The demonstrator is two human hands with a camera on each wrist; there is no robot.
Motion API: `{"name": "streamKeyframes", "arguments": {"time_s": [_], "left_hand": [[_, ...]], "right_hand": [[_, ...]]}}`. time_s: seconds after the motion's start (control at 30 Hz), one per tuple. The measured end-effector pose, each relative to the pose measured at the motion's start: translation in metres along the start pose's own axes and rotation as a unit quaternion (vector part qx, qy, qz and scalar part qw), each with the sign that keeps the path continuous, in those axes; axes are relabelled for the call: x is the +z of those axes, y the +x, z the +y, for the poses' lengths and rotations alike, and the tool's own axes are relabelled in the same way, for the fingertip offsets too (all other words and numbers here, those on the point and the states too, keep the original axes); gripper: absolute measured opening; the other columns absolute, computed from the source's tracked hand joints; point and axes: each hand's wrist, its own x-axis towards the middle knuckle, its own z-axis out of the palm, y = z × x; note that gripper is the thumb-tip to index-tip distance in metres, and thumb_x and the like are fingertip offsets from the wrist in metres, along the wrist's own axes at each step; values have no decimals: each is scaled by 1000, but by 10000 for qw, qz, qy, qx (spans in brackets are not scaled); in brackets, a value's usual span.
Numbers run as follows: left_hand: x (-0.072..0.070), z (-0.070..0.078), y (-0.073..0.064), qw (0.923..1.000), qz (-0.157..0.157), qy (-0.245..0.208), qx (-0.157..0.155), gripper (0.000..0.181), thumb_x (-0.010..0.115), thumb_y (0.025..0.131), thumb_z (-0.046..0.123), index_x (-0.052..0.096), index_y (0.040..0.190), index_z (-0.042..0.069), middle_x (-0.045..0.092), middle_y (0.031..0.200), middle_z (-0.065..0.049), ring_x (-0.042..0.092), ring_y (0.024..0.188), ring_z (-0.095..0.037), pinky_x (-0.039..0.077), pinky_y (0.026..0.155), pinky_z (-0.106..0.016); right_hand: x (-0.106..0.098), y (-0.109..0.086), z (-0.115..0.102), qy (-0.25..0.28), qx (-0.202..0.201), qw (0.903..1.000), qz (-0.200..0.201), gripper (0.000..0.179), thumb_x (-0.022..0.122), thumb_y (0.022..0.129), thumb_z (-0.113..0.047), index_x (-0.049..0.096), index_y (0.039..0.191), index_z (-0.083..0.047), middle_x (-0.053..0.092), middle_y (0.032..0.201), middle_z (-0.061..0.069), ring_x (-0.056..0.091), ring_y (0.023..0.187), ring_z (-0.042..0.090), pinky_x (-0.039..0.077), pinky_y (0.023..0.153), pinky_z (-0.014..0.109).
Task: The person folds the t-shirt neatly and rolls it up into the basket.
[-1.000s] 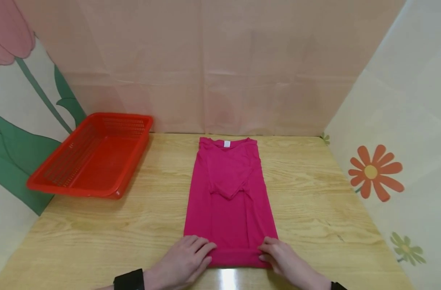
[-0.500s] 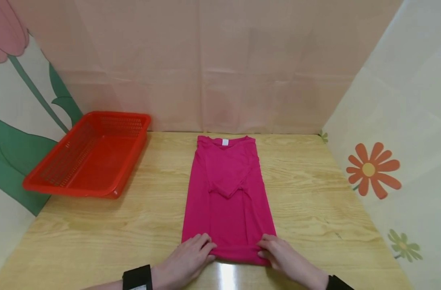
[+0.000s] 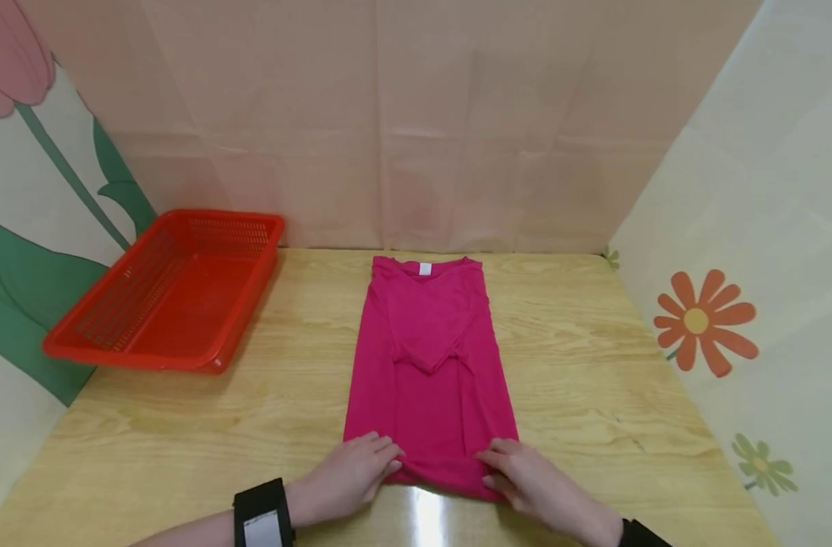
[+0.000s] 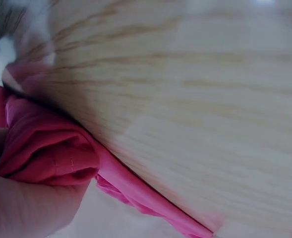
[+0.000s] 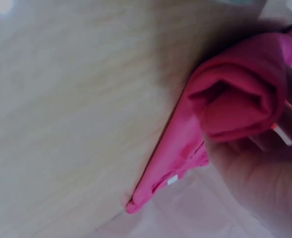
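Observation:
A bright pink shirt (image 3: 429, 410) lies lengthwise on the table, its neckline with a white tag at the far end and its sides and sleeves folded inward. The near hem is rolled into a thick band. At the band's left end my left hand (image 3: 350, 475) pinches the cloth; my right hand (image 3: 535, 486) grips the right end. In the right wrist view the rolled shirt (image 5: 240, 99) shows a spiral of layers beside the fingers (image 5: 250, 178). The left wrist view has bunched layers of the shirt (image 4: 46, 148) over the thumb side of the left hand (image 4: 31, 208).
A red plastic basket (image 3: 217, 357) with slotted sides stands on the left of the wooden table (image 3: 573, 365). A pinkish sheet (image 3: 422, 152) hangs behind the table, and flower-printed panels (image 3: 764, 228) flank it.
Both hands have rolled the near hem slightly farther from the body, the left hand moving a bit more. The band's near edge now slants, its left end farther away. The basket stays put.

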Motion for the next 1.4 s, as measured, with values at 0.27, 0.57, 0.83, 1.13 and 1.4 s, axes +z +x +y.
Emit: {"name": "streamKeyframes", "arguments": {"time_s": [0.27, 0.57, 0.83, 1.13, 1.4], "left_hand": [[-2, -4, 3, 9996, 51, -229, 130, 23, 46, 108, 27, 68, 109, 20, 62, 90, 13, 50, 83, 0, 49, 79, -19], [-4, -2, 0, 9997, 20, -204, -117, 25, 46, 107, 29, 69, 101, 22, 49, 88, 12, 45, 82, -3, 44, 73, -19], [-5, 1, -1, 9976, 602, 349, -64, 19, 55, 104, 27, 73, 106, 22, 58, 95, 11, 50, 86, -4, 47, 78, -24], [-2, 4, -3, 9845, 884, 1209, 911, 23, 71, 93, 16, 70, 116, 18, 65, 117, 2, 61, 106, -13, 57, 91, -31], [6, 4, -5, 9766, 1264, 1477, 917, 26, 68, 96, 34, 66, 113, 15, 67, 110, 4, 63, 101, -11, 55, 90, -27]], "right_hand": [[6, 5, -15, -212, -63, 9993, 291, 40, 77, 88, -39, 66, 119, -15, 61, 107, -10, 58, 95, 3, 56, 80, 24], [18, 12, -5, -120, -614, 9927, 1033, 16, 83, 79, -13, 71, 90, -16, 64, 82, -11, 57, 76, -1, 48, 67, 14], [14, 17, 10, 1264, 50, 9905, 533, 8, 72, 92, -12, 74, 85, -14, 60, 79, -12, 47, 74, -8, 45, 63, 15], [13, 22, 14, 843, 33, 9954, 460, 8, 73, 91, -10, 72, 98, -11, 61, 90, -7, 54, 84, 2, 52, 73, 23], [14, 25, 11, 885, 437, 9948, 246, 27, 74, 89, -8, 60, 112, -10, 63, 98, -5, 56, 89, 5, 54, 77, 27]]}}
